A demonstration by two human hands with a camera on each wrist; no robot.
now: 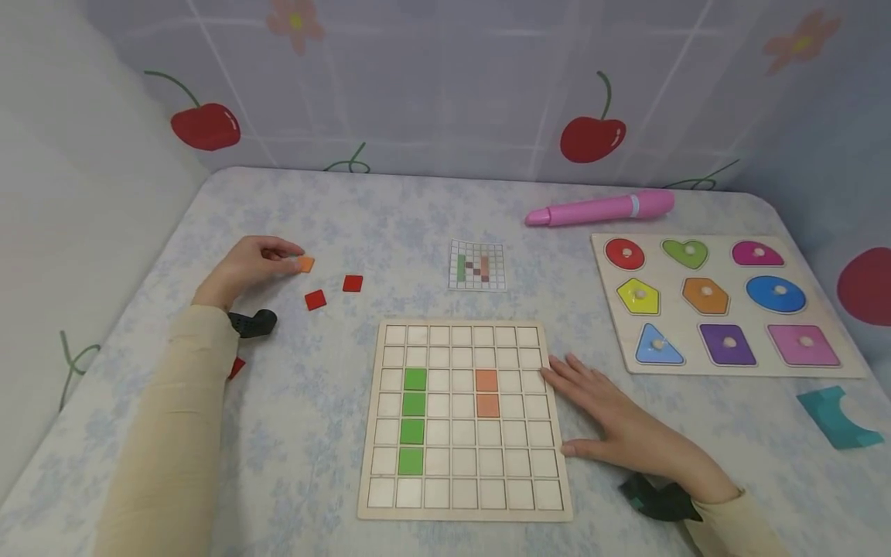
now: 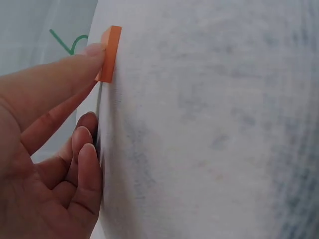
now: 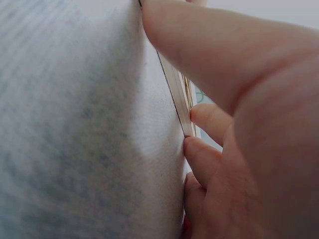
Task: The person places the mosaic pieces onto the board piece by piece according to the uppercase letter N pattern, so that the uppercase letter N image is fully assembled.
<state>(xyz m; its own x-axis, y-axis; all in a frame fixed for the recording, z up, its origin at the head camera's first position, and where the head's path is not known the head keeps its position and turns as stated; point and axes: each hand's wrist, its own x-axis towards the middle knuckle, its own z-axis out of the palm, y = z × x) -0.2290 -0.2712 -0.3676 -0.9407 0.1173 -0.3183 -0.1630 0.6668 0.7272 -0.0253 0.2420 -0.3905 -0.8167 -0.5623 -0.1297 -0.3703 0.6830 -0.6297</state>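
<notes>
Between thumb and index finger, my left hand (image 1: 252,264) pinches a small orange square tile (image 2: 113,55) at the table's left side. Two red tiles (image 1: 315,299) lie just right of that hand, and another red tile (image 1: 237,367) is partly hidden by the sleeve. In the middle lies a wooden grid board (image 1: 462,514). A column of green tiles (image 1: 413,432) fills part of its left side; two orange tiles (image 1: 487,405) sit right of centre. My right hand (image 1: 612,414) rests with fingers extended against the board's right edge, thumb and fingertips touching it.
Behind the board lies a small pattern card (image 1: 477,265) with coloured squares. A pink pen-like stick (image 1: 599,209) is at the back. On the right is a wooden shape puzzle (image 1: 668,267) with knobbed pieces, and a teal curved piece (image 1: 835,418) lies near the right edge.
</notes>
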